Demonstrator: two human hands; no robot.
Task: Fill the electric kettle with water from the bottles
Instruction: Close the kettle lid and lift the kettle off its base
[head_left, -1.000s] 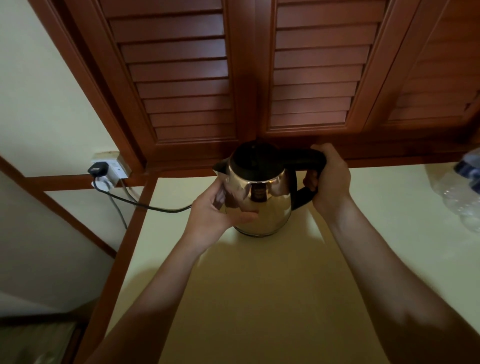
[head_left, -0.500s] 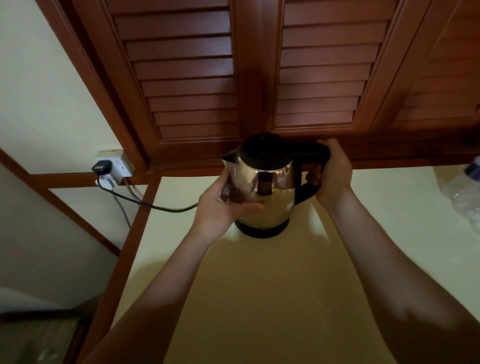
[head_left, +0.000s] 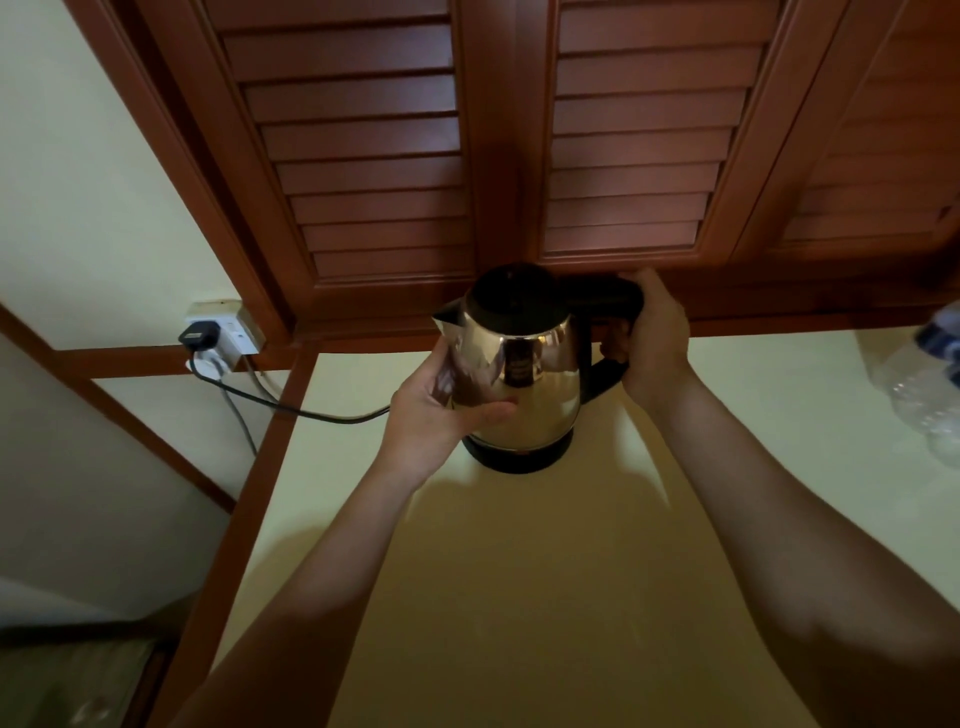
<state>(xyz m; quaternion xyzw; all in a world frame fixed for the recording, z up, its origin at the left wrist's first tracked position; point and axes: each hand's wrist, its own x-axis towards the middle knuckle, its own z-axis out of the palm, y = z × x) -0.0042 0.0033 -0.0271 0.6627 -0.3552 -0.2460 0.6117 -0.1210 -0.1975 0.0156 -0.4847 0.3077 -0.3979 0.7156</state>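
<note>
kettle (head_left: 535, 384), of polished steel, is found at the far middle of a pale counter (head_left: 519, 597), held between two hands. nearest the camera, two bare forearms are seen entering from the bottom edge and reaching forward over the counter. the left hand (head_left: 431, 421) is pressed to the kettle's left side, below the spout (head_left: 445, 314). its thumb is laid across the steel front and its fingers are curled round the far side, mostly hidden. the right hand (head_left: 657, 338) is clamped on the black handle (head_left: 597, 300), fingers wrapped together round the grip. the kettle is held upright, its black lid (head_left: 514, 293) closed, directly over a round black base (head_left: 519, 460); whether it is seated on the base or raised just off it cannot be told. at the right edge a clear plastic bottle (head_left: 924, 395) is seen blurred, well apart from the kettle. to the left, a black cord (head_left: 291, 408) is run to a plug (head_left: 197, 332) in a white wall socket (head_left: 234, 325). farthest back, brown louvred shutters (head_left: 363, 156) are set above the counter.
</note>
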